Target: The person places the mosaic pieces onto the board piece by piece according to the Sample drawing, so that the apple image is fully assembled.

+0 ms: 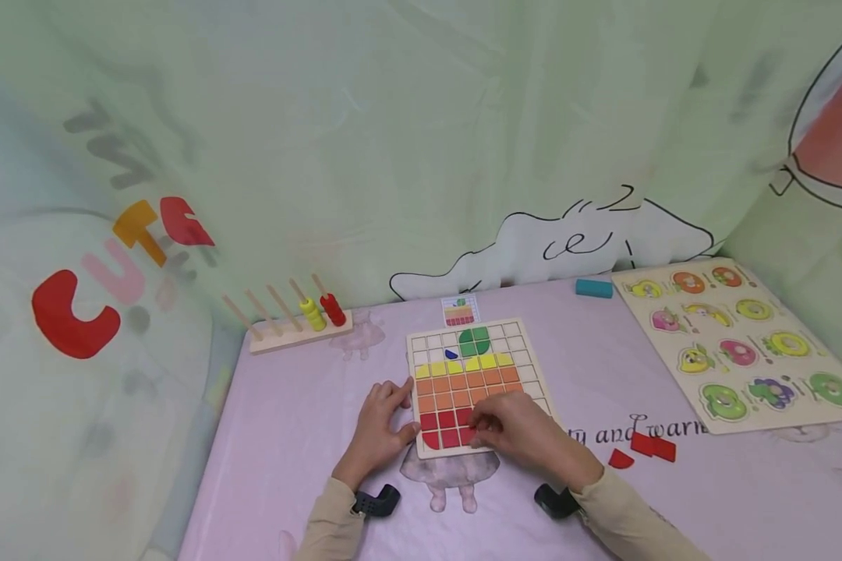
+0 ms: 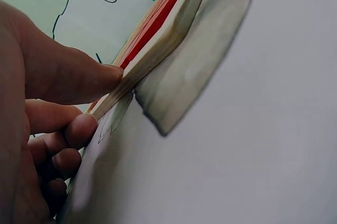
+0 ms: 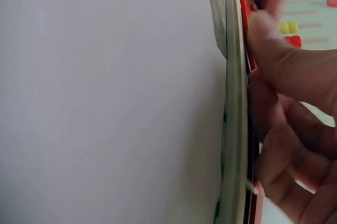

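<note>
A square wooden puzzle board (image 1: 542,399) lies on the table, filled with rows of red, orange and yellow tiles plus green pieces near the top. My left hand (image 1: 382,421) is at its left edge, thumb and index finger spread apart and touching the rim; in the left wrist view, the thumb (image 2: 79,77) rests on the wooden edge. My right hand (image 1: 515,428) is over the bottom rows, its curled fingers pinching a red tile (image 1: 467,435) against the board. In the right wrist view, its thumb (image 3: 287,66) reaches the red layer; the fingers partly hide that tile.
Loose red pieces (image 1: 642,444) lie to the right of the board. A small pattern card (image 1: 459,310) is behind it. A peg stand (image 1: 302,336) with yellow and red beads stands at back left. A teal block (image 1: 593,289) and a fruit puzzle (image 1: 737,351) lie at right.
</note>
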